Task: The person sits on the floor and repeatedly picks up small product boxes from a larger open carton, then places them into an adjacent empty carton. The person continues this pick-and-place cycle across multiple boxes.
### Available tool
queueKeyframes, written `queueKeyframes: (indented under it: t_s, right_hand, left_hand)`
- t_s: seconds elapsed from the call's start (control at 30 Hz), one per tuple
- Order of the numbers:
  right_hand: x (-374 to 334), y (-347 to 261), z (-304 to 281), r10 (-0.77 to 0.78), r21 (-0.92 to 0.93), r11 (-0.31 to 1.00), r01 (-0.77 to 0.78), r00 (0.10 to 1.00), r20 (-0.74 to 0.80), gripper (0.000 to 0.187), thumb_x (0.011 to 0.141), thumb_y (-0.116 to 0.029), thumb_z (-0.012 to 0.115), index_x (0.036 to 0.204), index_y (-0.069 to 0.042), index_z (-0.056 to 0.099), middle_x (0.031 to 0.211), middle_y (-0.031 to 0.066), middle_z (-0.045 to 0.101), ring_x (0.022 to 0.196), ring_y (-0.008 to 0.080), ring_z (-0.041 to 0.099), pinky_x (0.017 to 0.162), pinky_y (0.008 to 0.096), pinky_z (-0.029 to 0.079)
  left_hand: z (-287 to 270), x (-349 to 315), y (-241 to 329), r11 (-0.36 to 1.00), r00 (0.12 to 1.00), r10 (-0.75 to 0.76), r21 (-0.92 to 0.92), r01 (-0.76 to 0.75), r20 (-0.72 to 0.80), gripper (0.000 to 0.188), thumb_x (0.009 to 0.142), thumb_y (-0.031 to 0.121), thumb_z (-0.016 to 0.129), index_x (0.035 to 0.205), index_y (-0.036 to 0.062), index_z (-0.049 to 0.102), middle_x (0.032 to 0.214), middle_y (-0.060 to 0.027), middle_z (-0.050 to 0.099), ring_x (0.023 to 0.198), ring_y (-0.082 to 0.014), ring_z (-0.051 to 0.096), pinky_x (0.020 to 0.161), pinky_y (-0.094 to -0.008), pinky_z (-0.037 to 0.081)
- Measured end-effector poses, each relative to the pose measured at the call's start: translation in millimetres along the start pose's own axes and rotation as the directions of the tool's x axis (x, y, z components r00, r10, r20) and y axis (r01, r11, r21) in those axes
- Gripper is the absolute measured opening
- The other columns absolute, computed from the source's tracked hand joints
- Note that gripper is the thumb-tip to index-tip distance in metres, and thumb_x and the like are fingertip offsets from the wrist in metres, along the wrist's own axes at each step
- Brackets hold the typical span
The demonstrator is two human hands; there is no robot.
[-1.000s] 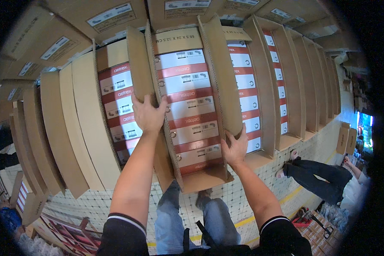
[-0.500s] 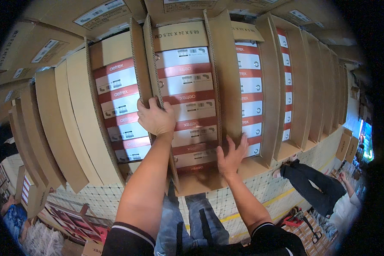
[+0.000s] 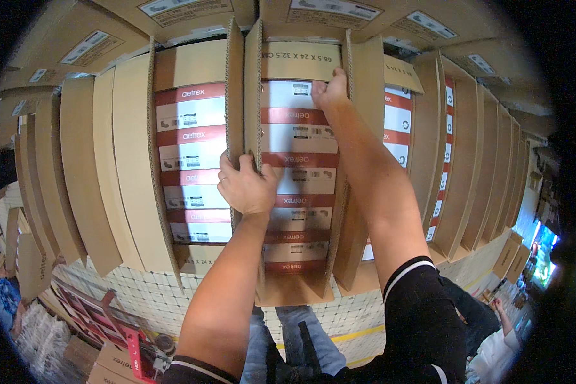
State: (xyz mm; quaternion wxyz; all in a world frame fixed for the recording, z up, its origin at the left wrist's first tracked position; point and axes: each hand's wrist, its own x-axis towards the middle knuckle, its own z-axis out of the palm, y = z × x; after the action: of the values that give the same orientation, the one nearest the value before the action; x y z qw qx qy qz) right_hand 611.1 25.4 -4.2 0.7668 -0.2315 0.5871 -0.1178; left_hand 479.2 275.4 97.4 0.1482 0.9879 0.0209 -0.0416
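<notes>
Left hand (image 3: 249, 187) pinches the adjoining upright flaps (image 3: 252, 96); right hand (image 3: 331, 91) sits curled at the far right edge, its hold not determinable. Open carton (image 3: 299, 63) lies between both, long axis running away from the wearer; left hand nearer its midpoint.

Free room lies over the near shoeboxes (image 3: 296, 219), between upright cardboard flaps (image 3: 252, 96) left and right, while the right hand (image 3: 331, 93) blocks the far right corner.
</notes>
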Motion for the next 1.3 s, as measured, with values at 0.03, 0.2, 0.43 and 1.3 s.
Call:
queueKeyframes:
  t_s: [0.03,0.2,0.43,1.3]
  right_hand:
    - [1,0,2,-0.003,0.004,1.000,0.003,1.000,-0.027,0.032,0.100,-0.041,0.046,0.118,-0.017,0.057,0.115,0.0103,0.056,0.101,0.0236,0.055,0.078,0.0330,0.053]
    - [-15,-30,36,-0.113,0.124,0.987,0.104,0.991,0.069,0.032,0.100,-0.037,0.044,0.114,-0.014,0.060,0.112,0.0071,0.057,0.098,0.0211,0.054,0.078,0.0332,0.050]
    - [-51,-80,96,-0.285,0.237,0.950,0.201,0.869,0.405,0.038,0.102,-0.039,0.039,0.110,-0.011,0.062,0.094,0.0067,0.066,0.086,0.0182,0.060,0.067,0.0313,0.051]
    - [-419,338,-324,0.152,-0.942,0.118,0.315,0.931,0.331,0.089,0.092,-0.048,0.064,0.151,0.007,0.027,0.143,0.0339,0.046,0.125,0.0418,0.055,0.102,0.0418,0.046]
  left_hand:
    - [-1,0,0,1.000,1.000,0.003,-0.012,-0.003,0.000,0.035,0.074,0.032,0.071,0.103,0.0112,0.069,0.135,-0.0234,0.050,0.112,-0.0417,0.054,0.091,-0.0509,0.044]
    - [1,1,-4,1.000,1.000,0.013,-0.029,-0.013,0.007,0.036,0.073,0.031,0.071,0.102,0.0103,0.069,0.132,-0.0236,0.051,0.111,-0.0419,0.054,0.091,-0.0508,0.044]
    - [2,5,-15,0.999,0.998,0.048,-0.018,-0.049,-0.038,0.035,0.075,0.032,0.069,0.101,0.0072,0.069,0.129,-0.0238,0.052,0.111,-0.0423,0.054,0.093,-0.0509,0.043]
    - [-25,4,-71,0.791,0.972,0.236,-0.584,-0.185,0.012,0.072,0.088,0.048,0.066,0.141,0.0010,0.049,0.139,-0.0309,0.048,0.123,-0.0464,0.052,0.106,-0.0481,0.041]
